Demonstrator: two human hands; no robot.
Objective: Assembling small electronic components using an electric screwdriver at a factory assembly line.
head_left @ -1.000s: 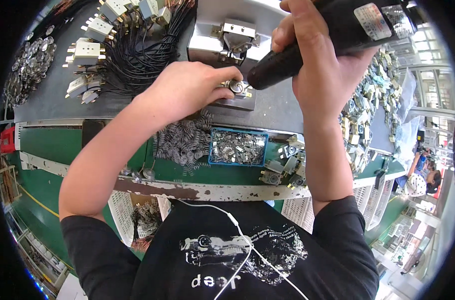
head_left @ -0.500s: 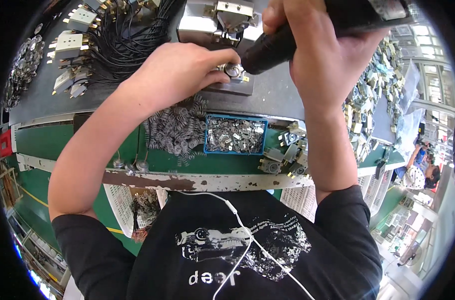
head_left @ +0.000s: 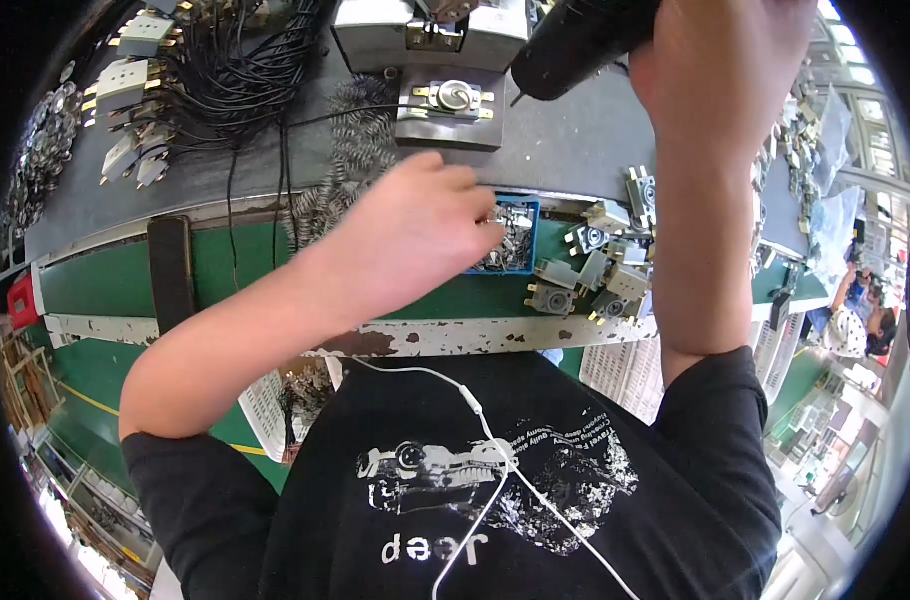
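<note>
My left hand (head_left: 420, 235) hovers over a blue tray (head_left: 534, 238) of small metal parts, palm down. Its fingers are loosely bent and apart, with nothing visible in them. At the top right, my right hand (head_left: 710, 75) is closed around a black power screwdriver (head_left: 575, 48), whose thin bit points down and left; the picture's edge cuts off part of the grip. Left of the bit, a small socket unit with a round metal centre and brass terminals (head_left: 457, 97) sits on a metal block (head_left: 450, 133). A black wire runs from it to the left.
Coiled springs (head_left: 365, 140) lie heaped left of the block. White plug units (head_left: 123, 84) with bundled black cables (head_left: 240, 90) fill the far left. Grey socket housings (head_left: 615, 280) crowd the shelf beside my right forearm. A metal fixture (head_left: 430, 35) stands behind the block.
My left hand has let go of the socket unit and come nearer, over the blue tray. My right hand has drawn the screwdriver up and right, off the socket unit.
</note>
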